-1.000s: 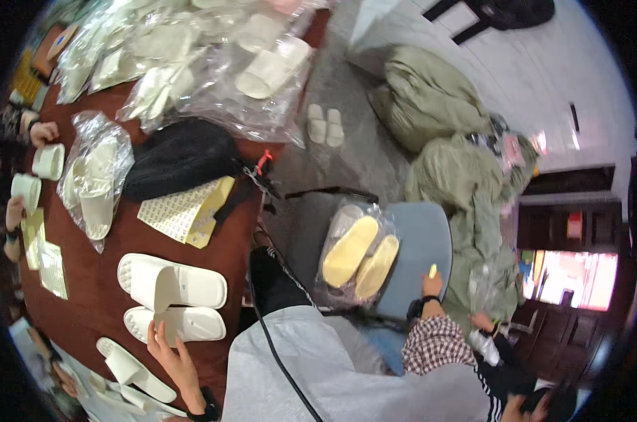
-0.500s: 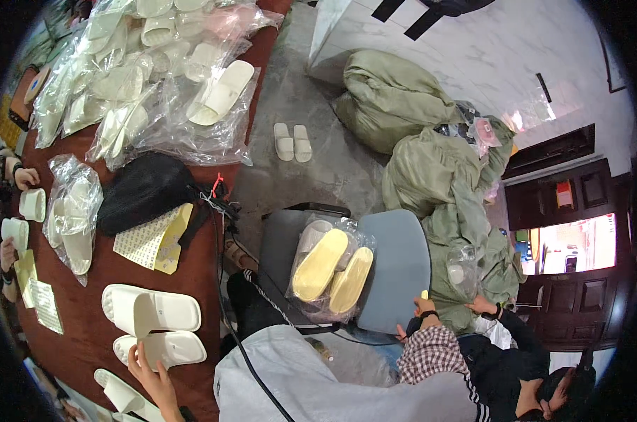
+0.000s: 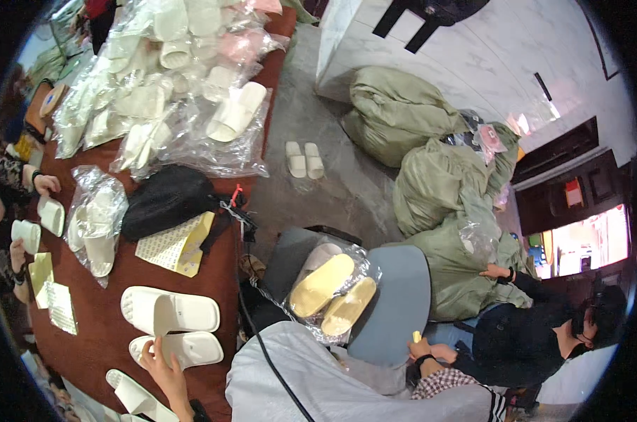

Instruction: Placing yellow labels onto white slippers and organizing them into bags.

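Observation:
My left hand (image 3: 165, 371) rests with fingers spread on the nearer white slipper (image 3: 192, 349) of a pair lying on the brown-covered table; its mate (image 3: 185, 311) lies just beyond. Another white slipper (image 3: 137, 397) sits to the left of my wrist. My right hand (image 3: 423, 347), below a checkered cuff, is closed round a small yellow object (image 3: 416, 336) of unclear kind and hangs near the grey chair (image 3: 396, 302). A clear bag with a pair of yellow slippers (image 3: 323, 285) rests on the chair.
Bagged pale slippers (image 3: 149, 105) are piled on the far table (image 3: 223, 188). A black bag (image 3: 167, 200) and printed sheets (image 3: 178, 246) lie nearer. A black cable (image 3: 262, 352) crosses in front of me. A co-worker's hand (image 3: 496, 271) touches green sacks (image 3: 445, 260); another person's hands hold white slippers.
The view has shifted, so the table scene sits further right and lower. My right hand has lowered with the yellow object. The co-worker at right has moved up along the sacks.

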Demonstrator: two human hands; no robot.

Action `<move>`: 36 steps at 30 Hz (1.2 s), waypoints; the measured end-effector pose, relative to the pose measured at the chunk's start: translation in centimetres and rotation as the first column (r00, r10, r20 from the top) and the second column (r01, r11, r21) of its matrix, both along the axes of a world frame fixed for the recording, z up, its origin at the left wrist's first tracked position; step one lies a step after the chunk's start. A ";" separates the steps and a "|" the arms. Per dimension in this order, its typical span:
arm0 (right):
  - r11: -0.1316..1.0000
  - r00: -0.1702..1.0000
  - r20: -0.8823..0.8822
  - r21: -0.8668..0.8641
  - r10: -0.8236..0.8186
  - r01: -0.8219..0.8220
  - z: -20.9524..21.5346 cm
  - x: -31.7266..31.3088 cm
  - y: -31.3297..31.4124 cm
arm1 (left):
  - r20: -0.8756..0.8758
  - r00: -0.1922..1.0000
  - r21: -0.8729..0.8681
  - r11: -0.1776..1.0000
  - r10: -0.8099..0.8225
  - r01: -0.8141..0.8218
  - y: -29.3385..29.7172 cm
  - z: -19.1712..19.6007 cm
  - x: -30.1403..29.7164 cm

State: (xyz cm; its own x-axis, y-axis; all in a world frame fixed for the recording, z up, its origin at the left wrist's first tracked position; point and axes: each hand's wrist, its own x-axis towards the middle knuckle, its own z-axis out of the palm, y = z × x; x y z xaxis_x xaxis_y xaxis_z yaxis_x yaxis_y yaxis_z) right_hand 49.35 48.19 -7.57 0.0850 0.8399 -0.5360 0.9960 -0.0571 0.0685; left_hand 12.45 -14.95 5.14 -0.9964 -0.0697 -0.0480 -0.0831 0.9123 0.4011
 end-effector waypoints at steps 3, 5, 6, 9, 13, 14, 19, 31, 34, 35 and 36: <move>0.997 0.997 -0.005 -0.016 0.073 -0.073 -0.1 1.0 -0.4 | 0.014 1.000 -0.008 1.000 0.003 -0.002 0.1 0.0 0.0; 1.000 0.999 -0.040 -0.021 -0.005 0.004 -0.2 0.2 0.3 | 0.030 0.999 -0.034 0.999 0.023 -0.022 0.5 0.3 0.1; 0.993 0.997 -0.040 -0.095 -0.073 0.069 -0.3 -0.2 0.8 | 0.006 0.999 -0.043 0.999 0.031 -0.031 0.5 -0.1 0.2; 0.978 0.996 -0.030 -0.191 -0.085 0.078 -0.2 -1.3 1.7 | -0.040 0.999 -0.062 0.998 0.019 -0.021 0.7 -0.5 0.1; 0.916 0.926 -0.028 0.164 0.376 -0.366 -1.2 -0.7 6.7 | 0.005 0.999 -0.025 0.999 0.045 -0.044 0.6 -0.5 0.4; 0.888 0.910 -0.148 0.328 0.386 -0.323 -1.6 -3.5 6.4 | -0.008 0.999 -0.047 0.998 0.046 -0.047 0.6 -0.3 0.6; 0.994 0.975 -0.218 0.108 0.045 -0.022 0.5 -13.7 10.2 | -0.003 0.999 -0.061 0.998 -0.034 0.034 0.8 0.4 0.0; 0.970 0.976 0.123 0.141 0.179 -0.195 2.0 -12.8 6.9 | 0.006 1.000 -0.075 0.997 -0.005 0.006 1.4 0.8 -0.1; 0.980 0.982 0.119 0.118 0.147 -0.160 1.9 -13.1 8.1 | 0.010 1.000 -0.083 0.996 0.025 -0.024 2.1 0.2 0.2; 0.981 0.983 0.115 0.117 0.143 -0.157 1.7 -13.4 8.1 | 0.006 0.999 -0.090 0.995 0.037 -0.036 2.2 0.1 0.2; 0.985 0.982 0.120 0.074 0.145 -0.154 3.5 -15.9 6.4 | 0.005 0.999 -0.098 0.995 0.036 -0.036 2.4 0.1 0.5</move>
